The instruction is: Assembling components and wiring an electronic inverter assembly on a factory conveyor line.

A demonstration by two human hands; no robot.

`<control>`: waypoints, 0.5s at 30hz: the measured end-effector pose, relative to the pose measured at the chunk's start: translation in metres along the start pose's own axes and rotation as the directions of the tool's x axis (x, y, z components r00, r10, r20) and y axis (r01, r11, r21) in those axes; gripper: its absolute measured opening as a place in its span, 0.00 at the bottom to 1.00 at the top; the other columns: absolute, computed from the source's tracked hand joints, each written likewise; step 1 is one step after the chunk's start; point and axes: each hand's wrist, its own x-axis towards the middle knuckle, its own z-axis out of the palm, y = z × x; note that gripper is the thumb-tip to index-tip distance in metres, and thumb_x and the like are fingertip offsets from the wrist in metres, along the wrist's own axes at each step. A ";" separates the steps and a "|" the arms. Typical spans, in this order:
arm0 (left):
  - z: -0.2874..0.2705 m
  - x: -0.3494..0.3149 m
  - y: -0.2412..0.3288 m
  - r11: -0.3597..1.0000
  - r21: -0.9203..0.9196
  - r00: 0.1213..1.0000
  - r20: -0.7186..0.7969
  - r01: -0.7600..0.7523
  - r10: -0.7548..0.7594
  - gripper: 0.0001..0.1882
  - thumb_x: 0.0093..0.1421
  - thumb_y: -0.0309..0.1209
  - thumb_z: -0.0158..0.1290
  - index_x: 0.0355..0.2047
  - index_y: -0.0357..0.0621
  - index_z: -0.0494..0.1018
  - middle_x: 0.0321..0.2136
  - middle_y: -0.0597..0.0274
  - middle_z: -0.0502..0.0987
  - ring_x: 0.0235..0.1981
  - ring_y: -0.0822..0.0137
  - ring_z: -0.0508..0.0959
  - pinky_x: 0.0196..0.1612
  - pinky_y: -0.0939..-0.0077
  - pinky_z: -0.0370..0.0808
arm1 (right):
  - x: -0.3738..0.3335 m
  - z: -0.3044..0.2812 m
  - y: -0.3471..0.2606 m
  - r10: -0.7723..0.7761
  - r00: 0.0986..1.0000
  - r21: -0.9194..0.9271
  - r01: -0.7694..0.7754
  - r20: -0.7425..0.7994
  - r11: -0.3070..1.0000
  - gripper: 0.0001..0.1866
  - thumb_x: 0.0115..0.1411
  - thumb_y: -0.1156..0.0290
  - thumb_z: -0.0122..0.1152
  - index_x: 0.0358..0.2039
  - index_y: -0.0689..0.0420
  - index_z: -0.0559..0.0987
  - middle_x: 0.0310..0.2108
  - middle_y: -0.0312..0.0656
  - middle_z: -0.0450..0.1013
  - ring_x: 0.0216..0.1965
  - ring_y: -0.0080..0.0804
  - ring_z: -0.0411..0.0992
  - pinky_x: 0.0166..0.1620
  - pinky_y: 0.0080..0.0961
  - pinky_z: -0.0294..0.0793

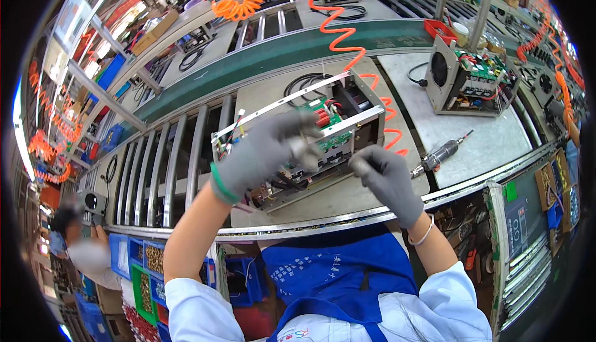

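Note:
In front of me a metal-framed electrical unit (363, 117) with an open top lies on a pale board (323, 208). Inside it show a green circuit board (338, 138), red parts and loose wires. My left hand (261, 149), in a grey glove with a green cuff, is over the unit's near left part and hides some of it. Its fingers are smeared by motion. Close to the unit's near right corner is my right hand (388, 184), also gloved in grey. Its fingers are curled together at the tips; whatever they hold, if anything, cannot be made out.
A power screwdriver (442, 156) lies to the right, below a second unit (469, 81) on another board. An orange coiled hose (338, 28) hangs behind my unit. Rollers (164, 162) run leftward. Bins of small parts (146, 292) stand lower left; a person (90, 255) is beyond.

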 end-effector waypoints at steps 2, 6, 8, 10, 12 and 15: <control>0.018 -0.034 -0.020 0.980 -0.100 0.983 0.080 0.172 -0.165 0.29 0.55 0.18 0.47 0.58 0.33 0.57 0.44 0.47 0.74 0.38 0.65 0.78 0.39 0.76 0.78 | -0.015 0.013 -0.009 -0.208 0.975 -0.073 0.214 0.078 0.974 0.10 0.55 0.66 0.61 0.33 0.59 0.77 0.25 0.39 0.73 0.23 0.24 0.70 0.26 0.25 0.68; 0.055 -0.074 -0.066 0.989 -0.063 0.962 -0.229 0.135 -0.146 0.25 0.56 0.17 0.47 0.56 0.29 0.59 0.41 0.50 0.73 0.37 0.66 0.78 0.39 0.78 0.79 | -0.043 0.040 -0.023 -0.393 0.848 -0.404 0.518 0.356 0.754 0.14 0.47 0.69 0.66 0.36 0.56 0.76 0.26 0.40 0.72 0.26 0.36 0.72 0.27 0.30 0.71; 0.066 -0.084 -0.084 0.950 -0.305 0.911 -0.371 0.064 -0.180 0.22 0.59 0.21 0.45 0.55 0.29 0.60 0.44 0.51 0.73 0.43 0.67 0.75 0.46 0.78 0.75 | -0.048 0.058 -0.020 -0.399 0.841 -0.490 0.539 0.366 0.686 0.14 0.47 0.68 0.66 0.36 0.55 0.76 0.25 0.40 0.71 0.26 0.37 0.72 0.27 0.32 0.71; 0.077 -0.087 -0.097 0.881 -0.472 0.869 -0.421 0.035 -0.260 0.22 0.60 0.21 0.45 0.55 0.29 0.60 0.45 0.51 0.72 0.43 0.67 0.75 0.46 0.76 0.75 | -0.048 0.073 -0.014 -0.433 0.821 -0.639 0.565 0.372 0.522 0.12 0.49 0.67 0.63 0.34 0.55 0.75 0.22 0.40 0.69 0.24 0.37 0.71 0.26 0.33 0.70; 0.082 -0.087 -0.105 0.736 -0.677 0.816 -0.430 -0.008 -0.387 0.21 0.61 0.21 0.43 0.55 0.29 0.60 0.44 0.51 0.71 0.41 0.67 0.75 0.45 0.73 0.75 | -0.049 0.081 -0.010 -0.427 0.805 -0.672 0.585 0.412 0.455 0.11 0.49 0.67 0.62 0.34 0.55 0.75 0.22 0.40 0.69 0.23 0.37 0.71 0.26 0.34 0.70; 0.080 -0.093 -0.104 0.732 -0.679 0.833 -0.436 -0.055 -0.341 0.21 0.61 0.22 0.44 0.55 0.30 0.60 0.46 0.52 0.71 0.44 0.66 0.74 0.46 0.74 0.74 | -0.044 0.080 -0.011 -0.356 0.803 -0.688 0.595 0.478 0.416 0.10 0.50 0.68 0.62 0.34 0.55 0.76 0.23 0.41 0.70 0.22 0.38 0.71 0.26 0.33 0.71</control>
